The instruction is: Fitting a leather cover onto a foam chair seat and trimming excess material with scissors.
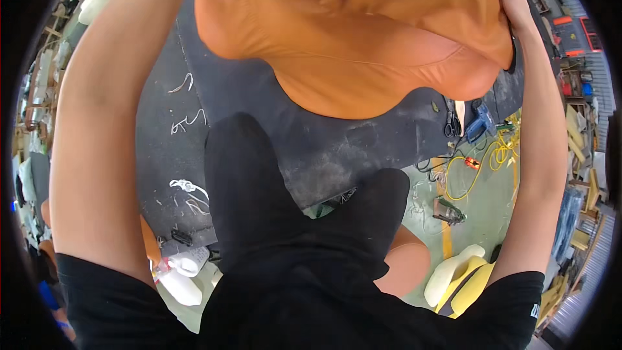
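A large orange leather cover (343, 71), with seams and a wavy lower edge, lies over a dark work surface (253, 91). Loose folds gather along its upper part, and the rounded bulges at both sides look padded. At its upper right edge, my right hand (512, 3) is closed on the leather, with some fingers hidden by the edge. My left forearm (103, 110) reaches up along the cover's left side; the left hand is beyond the top of the picture. Right of the cover's lower edge lie black scissors (449, 126) and a blue hand tool (481, 123).
A yellow cable (463, 191) coils on the green floor to the right, near a clear-and-black object (448, 210). White scraps (188, 188) lie at left. Yellow-and-white foam pieces (463, 279), an orange rounded seat (408, 262) and a white bottle (188, 262) are near my body.
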Motion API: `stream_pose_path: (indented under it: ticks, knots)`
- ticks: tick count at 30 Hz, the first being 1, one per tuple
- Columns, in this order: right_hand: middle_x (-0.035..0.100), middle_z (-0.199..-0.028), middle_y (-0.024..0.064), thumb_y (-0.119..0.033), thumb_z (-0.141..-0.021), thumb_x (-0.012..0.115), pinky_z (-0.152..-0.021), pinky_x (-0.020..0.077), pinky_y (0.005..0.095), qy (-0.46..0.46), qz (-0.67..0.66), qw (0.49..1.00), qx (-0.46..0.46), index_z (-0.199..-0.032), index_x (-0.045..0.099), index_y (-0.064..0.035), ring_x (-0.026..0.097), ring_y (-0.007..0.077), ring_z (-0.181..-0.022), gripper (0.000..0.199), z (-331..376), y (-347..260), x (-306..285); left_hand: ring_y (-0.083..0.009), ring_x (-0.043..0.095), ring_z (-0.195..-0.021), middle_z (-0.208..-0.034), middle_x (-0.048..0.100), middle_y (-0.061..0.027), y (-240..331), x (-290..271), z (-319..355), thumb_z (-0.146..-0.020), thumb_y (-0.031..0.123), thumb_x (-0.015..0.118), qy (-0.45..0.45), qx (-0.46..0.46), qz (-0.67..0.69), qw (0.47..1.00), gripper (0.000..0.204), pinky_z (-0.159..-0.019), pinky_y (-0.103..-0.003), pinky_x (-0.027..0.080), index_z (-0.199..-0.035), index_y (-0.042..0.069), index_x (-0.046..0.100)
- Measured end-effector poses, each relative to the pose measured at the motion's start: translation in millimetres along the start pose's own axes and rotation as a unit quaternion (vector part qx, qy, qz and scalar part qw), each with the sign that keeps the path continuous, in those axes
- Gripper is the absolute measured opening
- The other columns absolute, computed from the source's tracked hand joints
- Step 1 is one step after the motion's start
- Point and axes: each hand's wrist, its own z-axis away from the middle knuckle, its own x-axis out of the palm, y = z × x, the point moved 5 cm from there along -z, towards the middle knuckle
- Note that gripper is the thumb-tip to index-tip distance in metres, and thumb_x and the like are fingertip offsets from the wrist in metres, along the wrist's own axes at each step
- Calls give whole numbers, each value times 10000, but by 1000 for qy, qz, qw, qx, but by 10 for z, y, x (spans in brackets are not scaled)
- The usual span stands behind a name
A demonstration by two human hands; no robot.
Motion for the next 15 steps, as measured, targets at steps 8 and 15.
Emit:
stream_pose_path:
  ticks: [8, 15]
  knots:
    - [728, -1217, 34, -441, -1054, 583, -909, 532, 268, 138, 49, 989, 12, -1304, 688, -30, 690, 112, -1032, 493, 357, 183, -246, -419, 692, -1062, -1087, 726, -297, -72, 149, -92, -1042, 547, 477, -132, -184, 101, 969, 590, -959, -460, 504, -1196, 30, 716]
    - [738, -1173, 20, -382, -1038, 625, -885, 512, 248, 239, 130, 962, 38, -1225, 748, -28, 672, 94, -975, 419, 336, 120, -310, -276, 682, -1100, -1207, 734, -212, 21, 254, -408, -999, 295, 596, -113, -133, 413, 894, 396, -982, -362, 513, -1256, 8, 689]
